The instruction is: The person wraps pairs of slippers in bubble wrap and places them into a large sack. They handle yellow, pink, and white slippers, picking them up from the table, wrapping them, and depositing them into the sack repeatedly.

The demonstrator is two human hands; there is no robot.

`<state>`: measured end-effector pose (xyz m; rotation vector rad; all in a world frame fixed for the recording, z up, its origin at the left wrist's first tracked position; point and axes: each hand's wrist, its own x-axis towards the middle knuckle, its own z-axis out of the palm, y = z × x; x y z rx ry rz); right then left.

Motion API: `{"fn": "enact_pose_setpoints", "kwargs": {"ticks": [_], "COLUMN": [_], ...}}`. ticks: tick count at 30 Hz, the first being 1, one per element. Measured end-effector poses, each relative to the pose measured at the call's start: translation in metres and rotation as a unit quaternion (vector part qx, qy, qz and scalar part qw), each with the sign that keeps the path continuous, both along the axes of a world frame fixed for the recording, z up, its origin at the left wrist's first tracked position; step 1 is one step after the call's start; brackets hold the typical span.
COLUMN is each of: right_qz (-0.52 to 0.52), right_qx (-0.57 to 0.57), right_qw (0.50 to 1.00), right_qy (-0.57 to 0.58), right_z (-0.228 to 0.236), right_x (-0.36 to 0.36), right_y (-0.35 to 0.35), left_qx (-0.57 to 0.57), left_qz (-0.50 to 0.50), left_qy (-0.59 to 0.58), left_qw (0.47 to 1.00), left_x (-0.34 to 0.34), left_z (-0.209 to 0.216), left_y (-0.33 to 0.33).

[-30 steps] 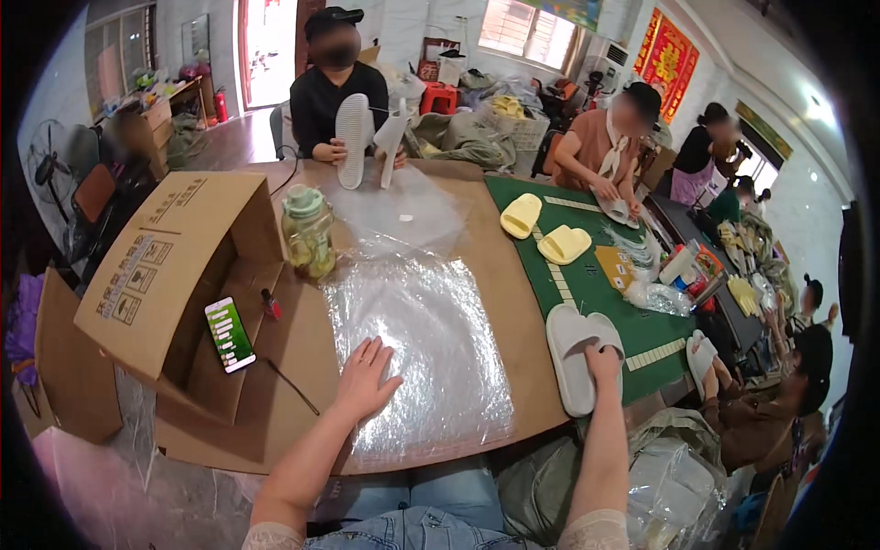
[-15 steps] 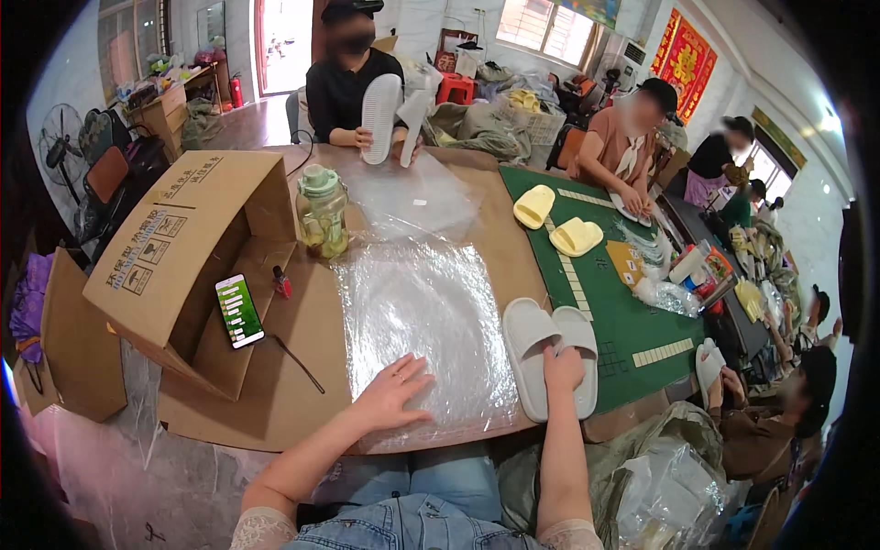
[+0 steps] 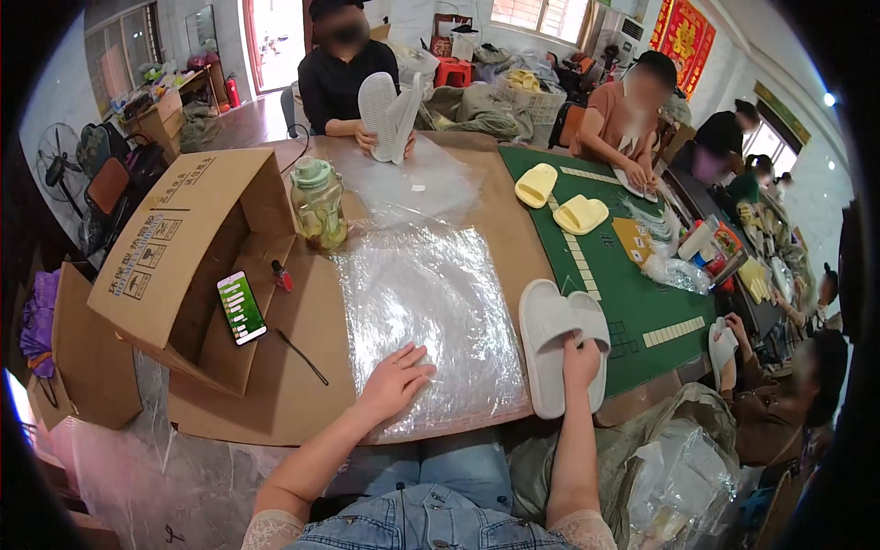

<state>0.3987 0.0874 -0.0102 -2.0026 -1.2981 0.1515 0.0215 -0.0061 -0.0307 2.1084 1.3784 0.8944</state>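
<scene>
A pair of pale grey slippers (image 3: 544,374) is at the right edge of a stack of clear plastic bags (image 3: 440,293), soles down and side by side. My right hand (image 3: 580,364) has its fingers closed round the inner sides of the two straps, gripping both slippers together. Flat on the near left part of the shiny bags lies my left hand (image 3: 396,378), fingers stretched out and holding nothing. Whether the slippers touch the table or hang just above it, I cannot tell.
An open cardboard box (image 3: 197,206) stands left, with a phone (image 3: 241,308) and small red bottle (image 3: 282,276) inside. Behind the bags is a green-lidded jar (image 3: 318,206). Yellow slippers (image 3: 580,214) rest on a green mat (image 3: 632,312). Co-workers handle slippers across and to the right.
My right hand and the grey slippers have shifted slightly away from me and to the right. My left hand stays on the bags. Across the table, a person has turned the slippers they hold.
</scene>
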Motion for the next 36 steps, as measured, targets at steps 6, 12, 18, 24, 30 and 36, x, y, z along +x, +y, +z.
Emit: {"fn": "enact_pose_setpoints", "kwargs": {"ticks": [6, 12, 18, 24, 30, 36], "right_qz": [0.163, 0.401, 0.411, 0.369, 0.337, 0.338], "right_qx": [0.171, -0.001, -0.185, -0.161, -0.167, -0.137], "right_qw": [0.965, 0.916, 0.892, 0.915, 0.926, 0.931], "right_qy": [0.113, -0.012, -0.035, -0.017, 0.023, 0.014], "right_z": [0.027, 0.070, 0.047, 0.035, 0.016, 0.006], "right_x": [0.007, -0.017, -0.042, -0.072, -0.116, -0.130], "right_y": [-0.093, -0.175, -0.181, -0.168, -0.148, -0.115], "left_qx": [-0.038, -0.057, -0.017, 0.022, 0.056, 0.043], "left_qz": [0.023, 0.059, 0.057, 0.041, -0.001, -0.027], "left_qy": [-0.021, 0.014, -0.021, -0.006, -0.006, -0.057], "left_qw": [0.999, 0.996, 0.998, 0.999, 0.998, 0.997], "left_x": [0.006, 0.015, 0.028, 0.035, 0.052, 0.049], "left_z": [0.008, 0.012, 0.024, 0.036, 0.049, 0.060], "left_y": [0.003, 0.013, 0.010, -0.010, -0.019, -0.020]}}
